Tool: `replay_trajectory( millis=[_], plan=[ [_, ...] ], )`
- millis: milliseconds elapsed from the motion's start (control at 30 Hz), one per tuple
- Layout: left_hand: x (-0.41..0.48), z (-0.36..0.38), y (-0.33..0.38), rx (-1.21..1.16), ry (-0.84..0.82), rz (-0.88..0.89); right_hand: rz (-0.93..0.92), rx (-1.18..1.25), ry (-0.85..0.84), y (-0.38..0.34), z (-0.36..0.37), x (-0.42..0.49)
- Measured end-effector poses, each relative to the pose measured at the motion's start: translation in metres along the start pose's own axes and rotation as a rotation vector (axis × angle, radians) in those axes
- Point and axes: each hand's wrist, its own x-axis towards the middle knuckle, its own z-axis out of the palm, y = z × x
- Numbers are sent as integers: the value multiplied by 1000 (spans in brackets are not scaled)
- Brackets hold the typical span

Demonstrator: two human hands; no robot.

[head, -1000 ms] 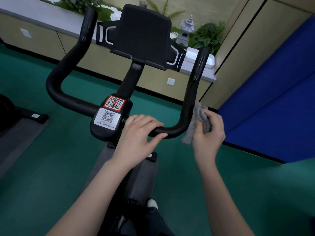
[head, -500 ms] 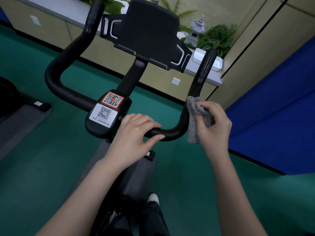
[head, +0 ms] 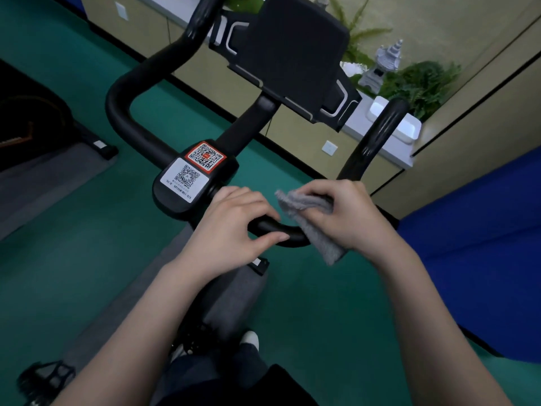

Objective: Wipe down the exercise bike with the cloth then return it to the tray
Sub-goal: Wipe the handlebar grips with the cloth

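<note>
Handlebar wipe, viewed from above. At lower centre of the frame the right-hand grip (head: 348,218) is closed on the grey cloth (head: 310,221), pinching it against the lower right bend of the black handlebar (head: 118,112); a loose tail of cloth hangs below the bar. The left-hand grip (head: 234,230) is curled round the same bar just beside the cloth, to the right of the QR-code labels (head: 190,174). We judge wiping to be under way and the return not yet begun. What we take for the white tray (head: 408,127) sits on the ledge (head: 392,155) at upper right, well apart from the cloth. Risks we foresee:
- The hanging tail may slip from a slack pinch and drop to the green floor (head: 87,244).
- The stretch covered by the left-hand grip may go unwiped.
- A pass over the labels may lift their edges.
</note>
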Motion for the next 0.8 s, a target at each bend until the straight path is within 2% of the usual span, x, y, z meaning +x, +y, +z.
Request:
replay_trajectory(
  millis=[133, 300, 433, 600, 733, 800],
  plan=[
    [0, 0, 1, -14, 9, -19, 32, -138, -157, -1, -1, 11],
    [0, 1, 2, -21, 22, -24, 46, -179, -86, 10, -12, 18],
    [0, 2, 4, 1, 24, -34, -12, -143, -136, 11, -6, 16],
    [3, 3, 10, 40, 26, -81, -50, -184, 110, 26, -17, 20],
    [6, 11, 21, 182, 37, -149, -139, 1, 157, 32, -4, 1],
    [8, 16, 30, 208, 60, -164, -173, 81, 241, 39, 4, -9]
  ],
)
